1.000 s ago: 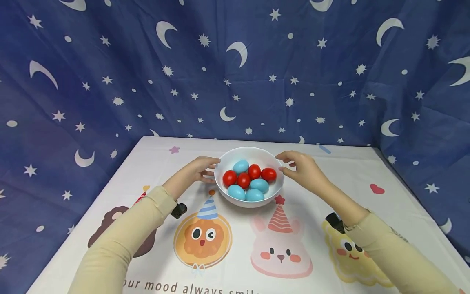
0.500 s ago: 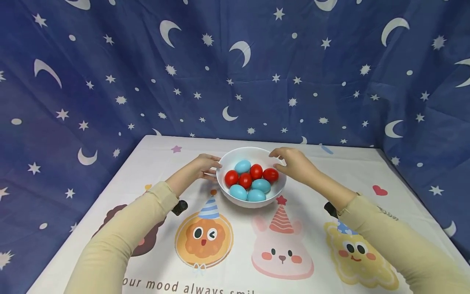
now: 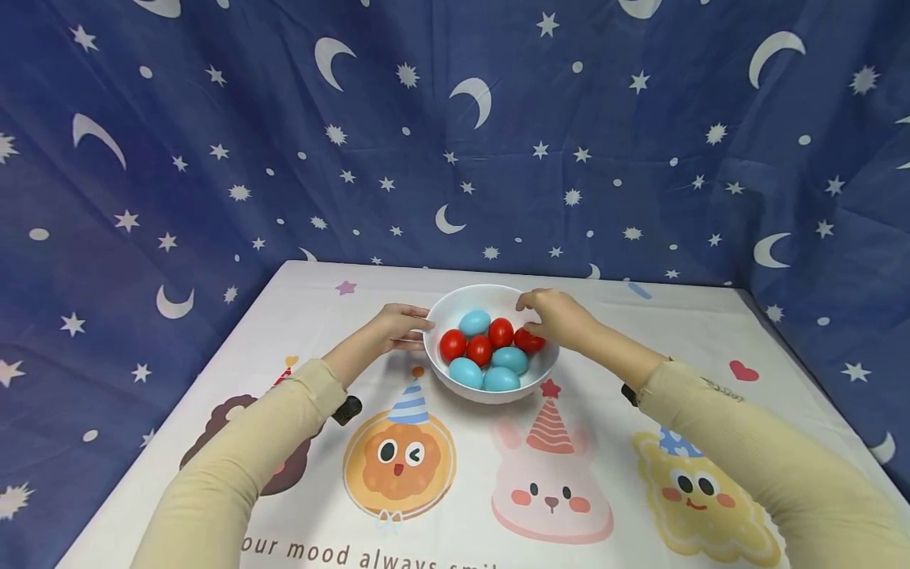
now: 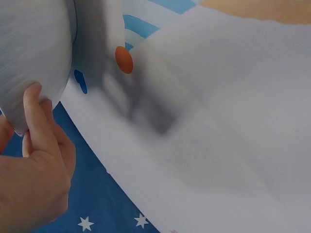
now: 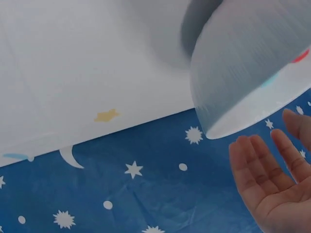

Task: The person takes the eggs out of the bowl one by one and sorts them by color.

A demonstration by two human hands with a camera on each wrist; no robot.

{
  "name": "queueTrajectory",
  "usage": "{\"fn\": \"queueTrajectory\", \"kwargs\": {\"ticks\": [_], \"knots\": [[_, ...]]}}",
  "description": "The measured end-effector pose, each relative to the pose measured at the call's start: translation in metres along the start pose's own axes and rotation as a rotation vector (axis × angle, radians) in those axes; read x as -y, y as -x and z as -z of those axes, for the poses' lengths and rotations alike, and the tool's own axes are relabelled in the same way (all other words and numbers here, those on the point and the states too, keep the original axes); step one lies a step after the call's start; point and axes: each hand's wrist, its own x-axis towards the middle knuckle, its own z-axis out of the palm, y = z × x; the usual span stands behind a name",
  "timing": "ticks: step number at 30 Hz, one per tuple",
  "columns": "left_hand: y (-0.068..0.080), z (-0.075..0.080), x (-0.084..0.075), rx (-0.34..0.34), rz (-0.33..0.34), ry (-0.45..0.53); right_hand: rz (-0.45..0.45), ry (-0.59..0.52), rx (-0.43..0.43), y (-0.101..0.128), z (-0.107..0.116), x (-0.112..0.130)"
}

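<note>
Head view: left fingers point(image 3: 412, 310) grip the bowl point(image 3: 490, 396), a red egg point(image 3: 530, 342) below parted right fingers point(image 3: 532, 298)

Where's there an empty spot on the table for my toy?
In front of the bowl, over the printed bunny, between the left sleeve and right sleeve. Also around the printed heart, beyond the right sleeve. It's crowded inside the bowl, with red eggs and blue eggs, and beside it, with the left hand and right hand.

Both arms point(image 3: 242, 450) extended forward — left hand point(image 3: 396, 325) pinching, right hand point(image 3: 558, 316) loosely curved, thumb point(image 5: 298, 127) apart from fingers point(image 5: 290, 154)
</note>
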Motion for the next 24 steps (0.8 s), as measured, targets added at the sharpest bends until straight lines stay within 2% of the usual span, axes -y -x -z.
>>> {"fn": "queueTrajectory", "kwargs": {"ticks": [10,24], "knots": [[-0.009,0.002,0.004,0.019,0.033,0.052,-0.02,0.069,0.081,-0.011,-0.01,0.002],[-0.009,0.004,0.008,0.057,0.046,0.107,-0.091,0.05,0.192,-0.022,-0.024,0.004]]}}
